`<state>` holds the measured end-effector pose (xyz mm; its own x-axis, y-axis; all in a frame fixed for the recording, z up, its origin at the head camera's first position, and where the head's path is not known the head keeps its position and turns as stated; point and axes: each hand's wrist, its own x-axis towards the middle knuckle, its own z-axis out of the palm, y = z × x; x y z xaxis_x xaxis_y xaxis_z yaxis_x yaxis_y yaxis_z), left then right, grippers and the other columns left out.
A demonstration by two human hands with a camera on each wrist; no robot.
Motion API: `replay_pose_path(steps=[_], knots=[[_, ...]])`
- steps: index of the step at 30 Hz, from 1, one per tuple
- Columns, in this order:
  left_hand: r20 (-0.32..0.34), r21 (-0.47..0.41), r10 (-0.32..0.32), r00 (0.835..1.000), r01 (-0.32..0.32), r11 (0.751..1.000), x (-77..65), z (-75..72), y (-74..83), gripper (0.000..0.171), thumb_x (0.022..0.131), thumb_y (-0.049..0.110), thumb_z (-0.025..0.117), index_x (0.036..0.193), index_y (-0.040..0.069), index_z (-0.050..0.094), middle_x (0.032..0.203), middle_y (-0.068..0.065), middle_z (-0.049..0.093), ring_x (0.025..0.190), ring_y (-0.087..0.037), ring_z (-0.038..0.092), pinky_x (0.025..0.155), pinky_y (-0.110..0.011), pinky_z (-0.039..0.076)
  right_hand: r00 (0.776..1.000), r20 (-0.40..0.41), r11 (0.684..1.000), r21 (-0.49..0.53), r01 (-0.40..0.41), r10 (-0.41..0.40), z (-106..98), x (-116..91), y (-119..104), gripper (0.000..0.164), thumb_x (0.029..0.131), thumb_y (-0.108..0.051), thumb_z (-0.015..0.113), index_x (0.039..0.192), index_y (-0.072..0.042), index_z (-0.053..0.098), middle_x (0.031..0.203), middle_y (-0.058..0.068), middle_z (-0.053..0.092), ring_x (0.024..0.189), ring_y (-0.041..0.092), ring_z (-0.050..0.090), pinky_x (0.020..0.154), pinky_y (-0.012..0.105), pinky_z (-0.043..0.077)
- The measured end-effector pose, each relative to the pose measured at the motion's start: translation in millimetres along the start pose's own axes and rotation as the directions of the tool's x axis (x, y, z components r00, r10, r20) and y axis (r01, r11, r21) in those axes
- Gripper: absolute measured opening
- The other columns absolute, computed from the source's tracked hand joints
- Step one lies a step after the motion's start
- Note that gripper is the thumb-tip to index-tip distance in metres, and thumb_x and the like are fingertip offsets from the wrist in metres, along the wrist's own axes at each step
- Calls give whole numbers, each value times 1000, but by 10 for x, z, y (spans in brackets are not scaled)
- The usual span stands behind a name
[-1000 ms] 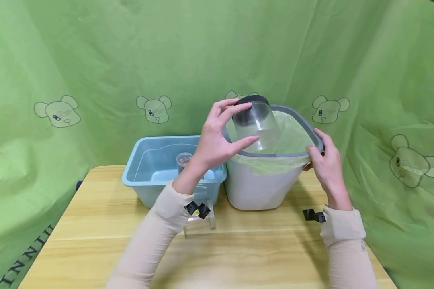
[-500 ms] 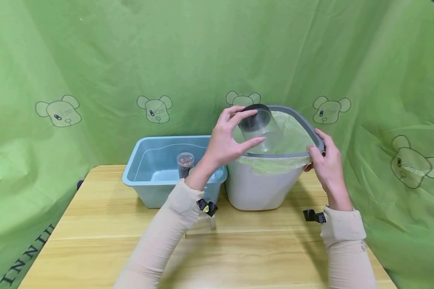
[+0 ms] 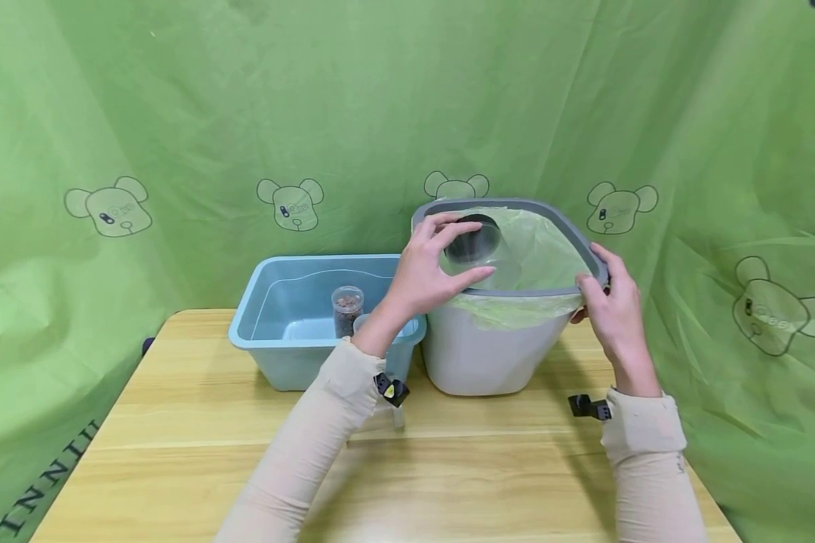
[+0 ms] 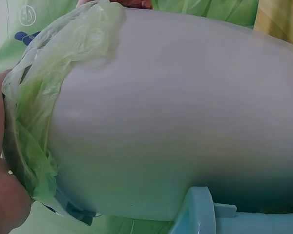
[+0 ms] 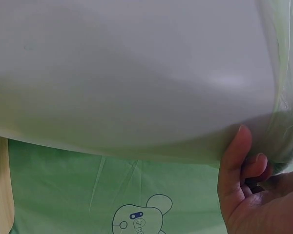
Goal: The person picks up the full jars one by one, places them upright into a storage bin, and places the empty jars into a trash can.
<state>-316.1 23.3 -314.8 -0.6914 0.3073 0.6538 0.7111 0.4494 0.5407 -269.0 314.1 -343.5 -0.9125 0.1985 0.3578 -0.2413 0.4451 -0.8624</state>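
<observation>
A clear plastic jar with a black lid [image 3: 474,235] leans inside the mouth of a pale grey trash bin [image 3: 489,354], lid end up. My left hand [image 3: 428,268] holds the jar with fingers over the lid and thumb lower along its side. In the left wrist view part of the left hand [image 4: 7,195] shows beside the rim; the jar is hidden there. My right hand [image 3: 611,309] grips the bin's dark grey rim at the right, thumb on top. A light green bag [image 3: 543,249] lines the bin and folds over the rim.
Left of the bin stands a blue plastic tub [image 3: 299,345]. Inside it is a small clear container of brown bits [image 3: 348,311], with another clear container partly behind the left forearm. A clear plastic piece [image 3: 380,422] lies on the wooden table [image 3: 448,483] before the tub.
My left hand has moved right and down with the jar, which now sits lower inside the bin's mouth. The right hand has kept its place on the rim.
</observation>
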Motion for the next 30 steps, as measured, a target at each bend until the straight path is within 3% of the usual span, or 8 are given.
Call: replay_pose_path(steps=[18, 30], knots=[[111, 58, -57, 992, 51, 997, -15, -14, 4, 56, 86, 50, 80, 135, 27, 67, 145, -2, 52, 135, -23, 46, 112, -47, 43, 1000, 11, 1000, -10, 14, -14, -7, -10, -17, 62, 104, -20, 51, 162, -10, 32, 103, 4, 55, 58, 14, 57, 49, 29, 59], [96, 64, -60, 994, 54, 996, -23, 0, 12, 58, 85, 51, 81, 137, 28, 66, 146, -1, 51, 130, -23, 49, 107, -47, 46, 1000, 5, 999, -19, 31, -31, -15, -7, -18, 61, 104, -20, 51, 162, -11, 34, 106, 0, 56, 58, 15, 60, 48, 29, 59]])
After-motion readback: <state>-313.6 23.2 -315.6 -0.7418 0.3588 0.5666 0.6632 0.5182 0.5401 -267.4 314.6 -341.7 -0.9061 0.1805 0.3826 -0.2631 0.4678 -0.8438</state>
